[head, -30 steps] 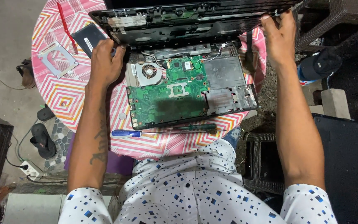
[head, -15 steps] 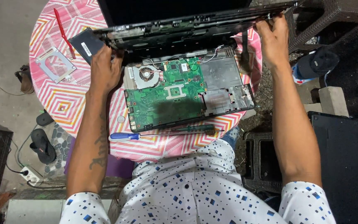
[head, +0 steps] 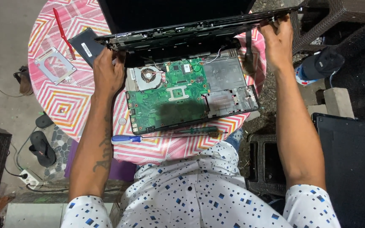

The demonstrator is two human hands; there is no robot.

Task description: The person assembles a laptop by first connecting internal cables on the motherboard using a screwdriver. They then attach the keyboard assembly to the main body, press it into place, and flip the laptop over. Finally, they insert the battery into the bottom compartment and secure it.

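Observation:
An opened laptop lies on a round table with a pink zigzag cloth (head: 68,105). Its base (head: 229,95) shows a green circuit board (head: 165,103) and a round fan (head: 148,77). My left hand (head: 106,74) grips the left end of the black top cover (head: 178,36), and my right hand (head: 277,42) grips its right end. The cover is raised off the base, tilted up toward me. A black cable (head: 248,52) hangs from it at the right. Two screwdrivers lie along the near edge of the base, one with a blue handle (head: 125,139) and one with a green handle (head: 199,130).
A metal drive bracket (head: 53,64), a red tool (head: 63,33) and a black drive (head: 87,46) lie on the table's left part. A coin (head: 122,121) sits by the board. Wicker stools (head: 265,164) stand at the right, sandals (head: 41,147) and a power strip (head: 26,177) on the floor left.
Both hands have lifted the top cover higher off the base, so more of the board and fan shows. My view has shifted slightly.

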